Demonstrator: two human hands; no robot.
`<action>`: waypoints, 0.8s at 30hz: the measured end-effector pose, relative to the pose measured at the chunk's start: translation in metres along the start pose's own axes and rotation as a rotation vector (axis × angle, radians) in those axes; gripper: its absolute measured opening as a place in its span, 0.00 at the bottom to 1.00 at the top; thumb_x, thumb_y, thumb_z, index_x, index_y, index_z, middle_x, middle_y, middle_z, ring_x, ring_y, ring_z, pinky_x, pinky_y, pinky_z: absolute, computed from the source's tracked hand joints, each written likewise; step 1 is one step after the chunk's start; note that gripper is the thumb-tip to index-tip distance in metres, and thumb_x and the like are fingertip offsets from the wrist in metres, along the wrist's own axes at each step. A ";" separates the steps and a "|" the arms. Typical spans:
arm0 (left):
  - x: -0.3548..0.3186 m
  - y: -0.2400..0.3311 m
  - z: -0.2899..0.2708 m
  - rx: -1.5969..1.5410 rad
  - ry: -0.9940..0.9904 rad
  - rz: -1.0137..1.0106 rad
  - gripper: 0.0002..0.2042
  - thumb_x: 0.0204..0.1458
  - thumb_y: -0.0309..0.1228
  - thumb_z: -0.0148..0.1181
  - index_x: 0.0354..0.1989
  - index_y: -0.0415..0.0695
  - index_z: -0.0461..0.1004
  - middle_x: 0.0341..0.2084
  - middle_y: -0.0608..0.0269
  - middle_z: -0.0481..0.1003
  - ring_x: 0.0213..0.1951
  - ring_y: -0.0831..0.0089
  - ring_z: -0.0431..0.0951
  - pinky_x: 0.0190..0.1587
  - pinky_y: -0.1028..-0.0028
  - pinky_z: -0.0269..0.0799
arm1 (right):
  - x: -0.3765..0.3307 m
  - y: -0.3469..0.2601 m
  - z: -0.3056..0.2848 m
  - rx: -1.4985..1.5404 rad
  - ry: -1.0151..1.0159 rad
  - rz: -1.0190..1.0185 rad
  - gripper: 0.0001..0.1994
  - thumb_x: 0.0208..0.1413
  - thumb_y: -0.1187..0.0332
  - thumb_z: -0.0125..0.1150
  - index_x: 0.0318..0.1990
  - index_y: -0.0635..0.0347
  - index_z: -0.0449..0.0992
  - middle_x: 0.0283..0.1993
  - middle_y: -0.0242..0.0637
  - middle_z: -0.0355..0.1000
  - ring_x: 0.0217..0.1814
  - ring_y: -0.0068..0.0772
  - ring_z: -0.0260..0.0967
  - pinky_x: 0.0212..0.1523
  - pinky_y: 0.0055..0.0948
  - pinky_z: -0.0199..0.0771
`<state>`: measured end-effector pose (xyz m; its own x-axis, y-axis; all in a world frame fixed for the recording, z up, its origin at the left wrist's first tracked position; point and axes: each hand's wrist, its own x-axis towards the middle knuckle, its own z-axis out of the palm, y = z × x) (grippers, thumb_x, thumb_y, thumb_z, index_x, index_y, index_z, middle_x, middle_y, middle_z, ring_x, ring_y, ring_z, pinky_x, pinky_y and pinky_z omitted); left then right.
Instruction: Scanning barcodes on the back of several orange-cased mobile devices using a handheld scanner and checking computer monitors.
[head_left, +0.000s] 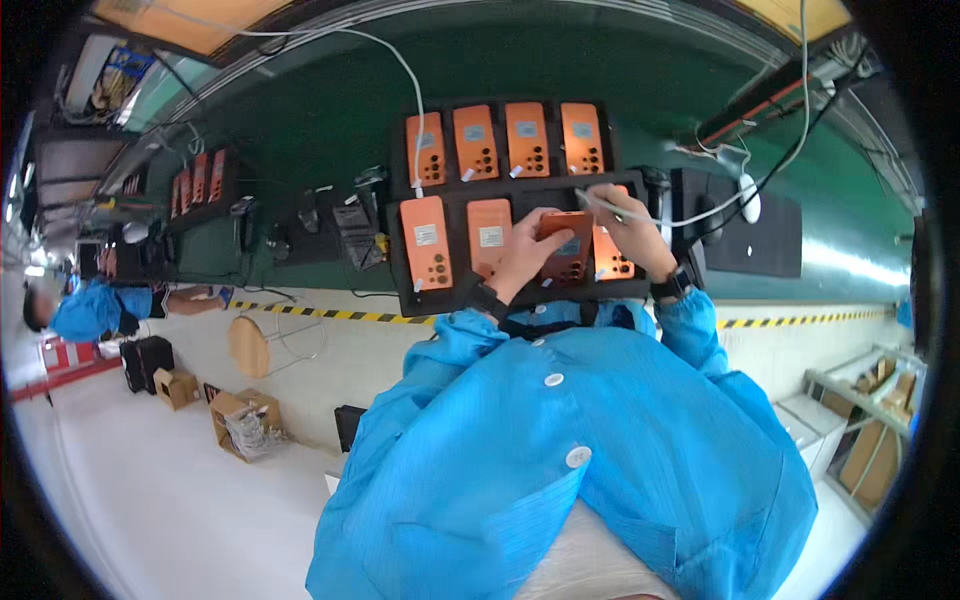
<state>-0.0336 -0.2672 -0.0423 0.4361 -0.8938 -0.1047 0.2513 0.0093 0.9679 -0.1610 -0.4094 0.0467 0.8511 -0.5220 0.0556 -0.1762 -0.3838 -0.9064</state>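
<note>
**Orange phone held over a full tray**

The flat orange phone back (566, 258), camera holes showing, sits at the centre of the view above the black slotted tray (452, 296) on the green counter (300, 120). It could slip and knock its neighbours, since only the fingertips pinch it. The left hand (520, 255) grips its left edge, fingers curled. The right hand (630, 235), at 3 o'clock, pinches a thin white cable (700, 213) and touches the phone's upper corner.
</note>
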 end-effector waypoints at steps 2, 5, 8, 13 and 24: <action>0.000 0.007 0.003 0.078 -0.060 -0.043 0.14 0.53 0.28 0.62 0.46 0.37 0.71 0.37 0.64 0.76 0.40 0.79 0.74 0.41 0.80 0.70 | -0.003 0.004 0.000 0.151 0.070 0.079 0.07 0.59 0.74 0.53 0.42 0.66 0.70 0.32 0.38 0.71 0.33 0.26 0.69 0.35 0.26 0.69; -0.005 0.015 0.006 0.164 -0.068 -0.056 0.13 0.53 0.29 0.62 0.45 0.38 0.73 0.36 0.66 0.76 0.38 0.80 0.73 0.40 0.81 0.69 | -0.004 -0.003 0.004 0.252 0.132 -0.030 0.06 0.58 0.73 0.54 0.41 0.65 0.71 0.33 0.35 0.71 0.33 0.24 0.68 0.35 0.25 0.69; -0.010 0.019 0.005 0.185 -0.073 -0.022 0.13 0.53 0.29 0.62 0.44 0.37 0.73 0.36 0.65 0.77 0.39 0.80 0.74 0.40 0.80 0.70 | -0.005 0.004 0.013 0.205 0.021 0.036 0.06 0.58 0.73 0.55 0.41 0.64 0.71 0.35 0.32 0.71 0.37 0.21 0.69 0.39 0.23 0.70; -0.014 0.023 0.003 0.183 -0.079 -0.014 0.13 0.52 0.30 0.62 0.43 0.38 0.75 0.34 0.61 0.78 0.37 0.76 0.77 0.40 0.77 0.71 | -0.012 -0.002 0.024 0.232 0.048 0.138 0.05 0.57 0.73 0.57 0.39 0.64 0.72 0.38 0.34 0.73 0.37 0.23 0.71 0.37 0.24 0.71; -0.002 0.008 -0.002 0.115 0.077 0.050 0.16 0.52 0.28 0.62 0.47 0.36 0.67 0.38 0.59 0.75 0.41 0.75 0.75 0.43 0.75 0.71 | -0.007 0.018 0.031 0.032 -0.007 0.090 0.16 0.55 0.74 0.58 0.51 0.65 0.70 0.39 0.42 0.74 0.42 0.30 0.73 0.43 0.26 0.72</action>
<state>-0.0310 -0.2644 -0.0348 0.5117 -0.8564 -0.0688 0.1286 -0.0029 0.9917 -0.1548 -0.3888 0.0167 0.8359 -0.5481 -0.0292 -0.2364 -0.3115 -0.9204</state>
